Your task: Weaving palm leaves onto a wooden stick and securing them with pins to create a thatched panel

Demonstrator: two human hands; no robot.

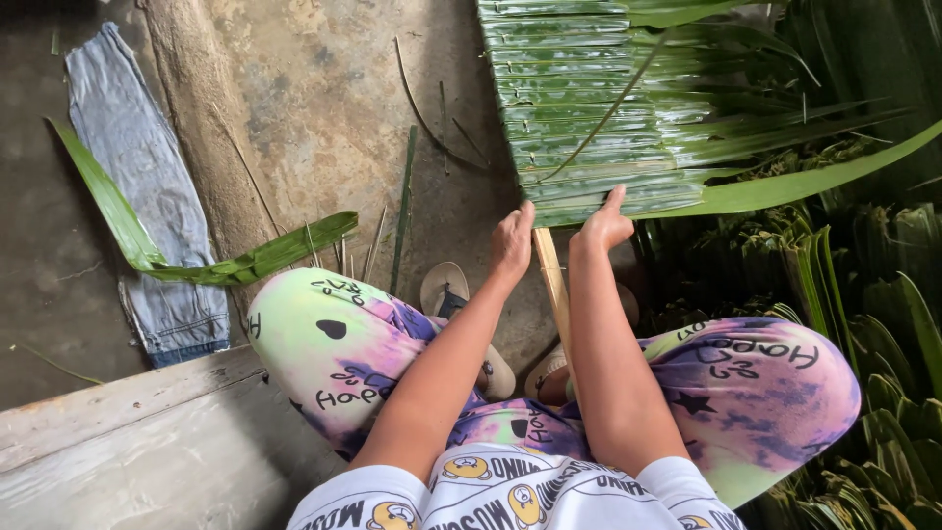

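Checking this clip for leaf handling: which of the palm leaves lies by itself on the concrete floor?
The long bent leaf left of the person's knee, beside the denim cloth. The others are folded into the panel or piled at right.

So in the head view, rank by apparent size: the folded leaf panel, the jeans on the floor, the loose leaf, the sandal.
1. Folded leaf panel, cut off at the top
2. Jeans
3. Loose leaf
4. Sandal, partly hidden by a knee

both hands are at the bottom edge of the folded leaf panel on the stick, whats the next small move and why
Probably press the lowest folded leaf flat against the wooden stick. The left hand and right hand both rest at the lower edge of the leaf panel, either side of the stick, with no loose leaf in either hand.
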